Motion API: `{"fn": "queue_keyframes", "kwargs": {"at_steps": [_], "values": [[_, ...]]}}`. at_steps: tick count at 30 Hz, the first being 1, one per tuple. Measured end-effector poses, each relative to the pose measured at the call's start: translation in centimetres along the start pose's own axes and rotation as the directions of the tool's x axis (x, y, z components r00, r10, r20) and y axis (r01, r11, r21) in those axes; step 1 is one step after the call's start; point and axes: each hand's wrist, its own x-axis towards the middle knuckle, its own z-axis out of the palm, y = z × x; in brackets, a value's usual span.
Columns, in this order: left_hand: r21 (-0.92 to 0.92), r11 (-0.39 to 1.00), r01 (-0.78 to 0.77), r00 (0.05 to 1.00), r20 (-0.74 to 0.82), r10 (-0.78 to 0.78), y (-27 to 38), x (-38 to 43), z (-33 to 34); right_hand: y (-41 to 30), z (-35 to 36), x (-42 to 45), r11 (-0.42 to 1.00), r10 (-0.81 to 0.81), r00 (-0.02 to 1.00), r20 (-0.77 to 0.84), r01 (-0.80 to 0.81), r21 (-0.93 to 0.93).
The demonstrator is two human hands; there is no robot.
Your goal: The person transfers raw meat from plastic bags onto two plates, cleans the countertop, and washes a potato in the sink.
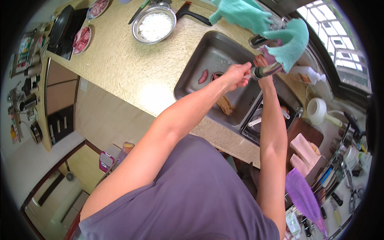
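Observation:
Over the stainless steel sink, my left hand has its fingers curled just left of the faucet spout; whether it holds something small is unclear. My right hand is behind the spout, partly hidden by it, its fingers raised near a pinkish cloth. Teal cloths are draped over the faucet. In the basin lie a small reddish piece, which may be food, and a brown, rough-textured piece. Another reddish piece is by the drain, partly behind my left wrist.
A metal bowl of white shreds stands on the counter beside a black-handled tool and a knife. Plates of raw meat are farther left, near a frying pan. A white pot stands right of the sink.

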Motion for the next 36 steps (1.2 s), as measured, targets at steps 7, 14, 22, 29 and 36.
{"fn": "queue_keyframes", "kwargs": {"at_steps": [7, 14, 22, 29, 36], "values": [[0.736, 0.562, -0.379, 0.801, -0.044, 0.597, -4.0, 2.9, 0.1, 2.4, 3.9, -4.1, 0.768, 0.261, 0.896, 0.360, -0.418, 0.485], [0.854, 0.267, -0.446, 0.657, 0.110, 0.746, -7.7, 1.0, -2.5, 4.2, 9.1, -8.6, 0.523, 0.199, 0.880, 0.431, -0.467, 0.713], [0.846, 0.526, -0.088, 0.859, -0.203, 0.471, -4.5, 4.6, -3.9, 4.2, 10.9, -6.2, 0.485, 0.167, 0.873, 0.459, -0.478, 0.732], [0.968, 0.221, -0.117, 0.726, -0.069, 0.684, -6.7, 1.9, 0.4, 3.6, 8.6, -6.6, 0.477, 0.125, 0.889, 0.441, -0.443, 0.759], [0.916, 0.402, 0.001, 0.864, -0.204, 0.461, -2.8, 3.3, -0.4, 3.3, 9.2, -6.2, 0.477, 0.101, 0.864, 0.493, -0.477, 0.738]]}}
